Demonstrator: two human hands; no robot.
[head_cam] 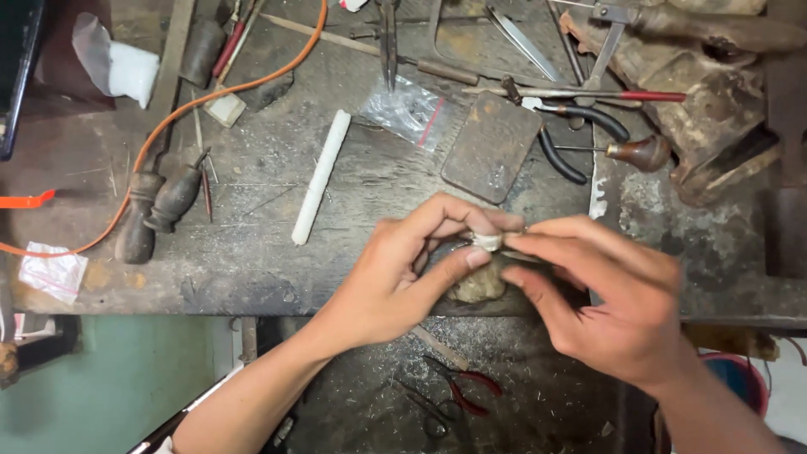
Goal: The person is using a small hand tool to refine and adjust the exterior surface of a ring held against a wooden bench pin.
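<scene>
Left hand [395, 277] and right hand [605, 294] fingertips pinching small pale band [487, 241] (silvery), scarred wooden bench [252, 244]

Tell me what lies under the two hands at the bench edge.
Below the left hand and right hand, a lumpy brownish block sits on the workbench. The hands cover most of it.

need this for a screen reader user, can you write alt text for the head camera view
Two bare hands meet over the front edge of a worn workbench: the left hand pinches a small whitish piece between thumb and fingers, and the right hand touches it. Pliers, a white stick and wooden-handled tools lie on the bench.
</scene>
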